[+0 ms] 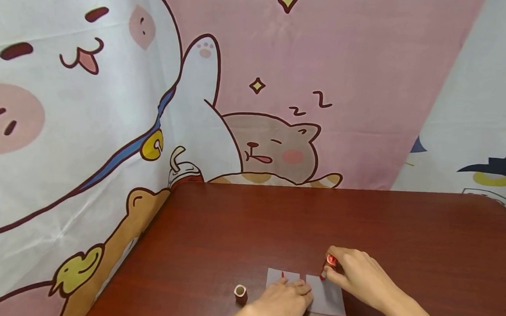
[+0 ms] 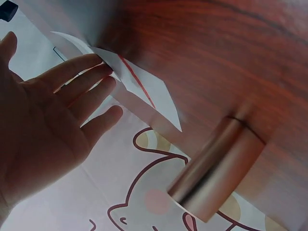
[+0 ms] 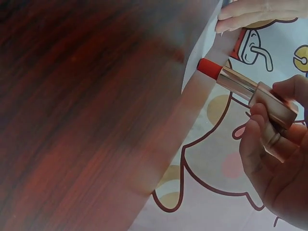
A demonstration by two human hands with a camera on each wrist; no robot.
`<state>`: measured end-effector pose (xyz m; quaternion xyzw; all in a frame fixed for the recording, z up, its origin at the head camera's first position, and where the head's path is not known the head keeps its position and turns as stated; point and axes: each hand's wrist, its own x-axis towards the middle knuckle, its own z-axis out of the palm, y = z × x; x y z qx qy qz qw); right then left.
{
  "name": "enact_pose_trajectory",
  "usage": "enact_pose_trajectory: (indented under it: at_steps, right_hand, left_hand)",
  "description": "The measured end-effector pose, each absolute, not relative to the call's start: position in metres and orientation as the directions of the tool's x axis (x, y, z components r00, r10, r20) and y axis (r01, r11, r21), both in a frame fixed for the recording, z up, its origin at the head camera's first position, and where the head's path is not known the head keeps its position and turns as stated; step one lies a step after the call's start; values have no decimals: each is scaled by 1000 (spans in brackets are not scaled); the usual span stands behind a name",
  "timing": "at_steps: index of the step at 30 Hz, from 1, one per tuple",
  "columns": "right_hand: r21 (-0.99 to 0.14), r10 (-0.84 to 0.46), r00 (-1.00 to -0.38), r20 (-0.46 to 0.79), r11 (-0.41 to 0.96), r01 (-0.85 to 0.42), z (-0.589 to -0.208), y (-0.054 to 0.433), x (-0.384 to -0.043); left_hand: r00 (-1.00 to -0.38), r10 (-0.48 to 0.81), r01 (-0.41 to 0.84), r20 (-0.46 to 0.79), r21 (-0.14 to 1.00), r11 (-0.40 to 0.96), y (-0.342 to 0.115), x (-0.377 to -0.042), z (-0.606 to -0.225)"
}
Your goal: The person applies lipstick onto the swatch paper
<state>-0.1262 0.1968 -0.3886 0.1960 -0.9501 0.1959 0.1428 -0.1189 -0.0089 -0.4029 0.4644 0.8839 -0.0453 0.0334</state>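
Note:
In the head view my right hand (image 1: 362, 271) grips a lipstick (image 1: 330, 262) in a gold tube. Its red tip (image 3: 210, 69) meets the upper edge area of the right white paper (image 1: 329, 299). My left hand (image 1: 284, 302) rests palm down with its fingers extended, on the left paper (image 1: 273, 274) and reaching to the right one. A red line (image 2: 137, 81) runs on the left paper, partly hidden by the hand in the head view. The gold lipstick cap (image 1: 240, 295) stands upright on the table, left of the left hand.
The dark red-brown wooden table (image 1: 222, 226) carries the papers near its front edge. Behind and to the left hangs a cloth (image 1: 351, 67) printed with cartoon animals, meeting the table's far and left edges.

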Motion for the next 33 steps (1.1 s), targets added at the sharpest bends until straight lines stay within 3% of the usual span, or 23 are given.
enact_pose_trajectory:
  at_steps: [25,33]
  right_hand:
    - [-296,-350,-853,387,829,-474,-386,194,-131]
    - [-294,-351,-857,378,832,-471,-388,192,-127]
  left_hand:
    - [-599,794,798,-98,-2,602,-5,-119,-399]
    - [-585,806,811,-94,-60,582,-5,-115,-403]
